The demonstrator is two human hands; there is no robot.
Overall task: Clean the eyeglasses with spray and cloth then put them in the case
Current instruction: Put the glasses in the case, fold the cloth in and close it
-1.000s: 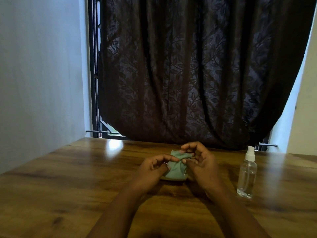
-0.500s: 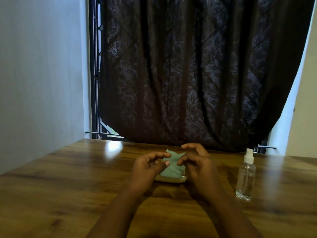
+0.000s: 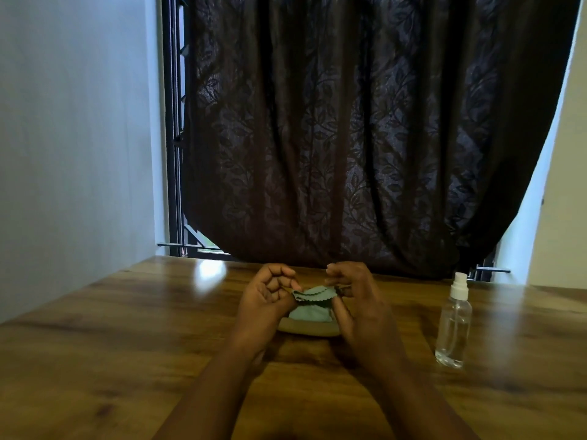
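Left hand pinches the left end of the green microfibre cloth; your right hand pinches the right end. Between them the cloth is held above the desk, scalloped edge uppermost and doubled over, the rest hanging down. Directly below it a tan case lies on the desk, mostly hidden by cloth and wrists. Eyeglasses not visible; whether they sit behind or inside the cloth cannot be told. Spray bottle stands upright, well to the right, untouched.

Step in hand, by my reading: readying the cloth, either opening it out or folding it.

Next move likely calls for a flat, taut cloth. Keep both pinches light and draw the ends evenly apart, so neither corner slips free.
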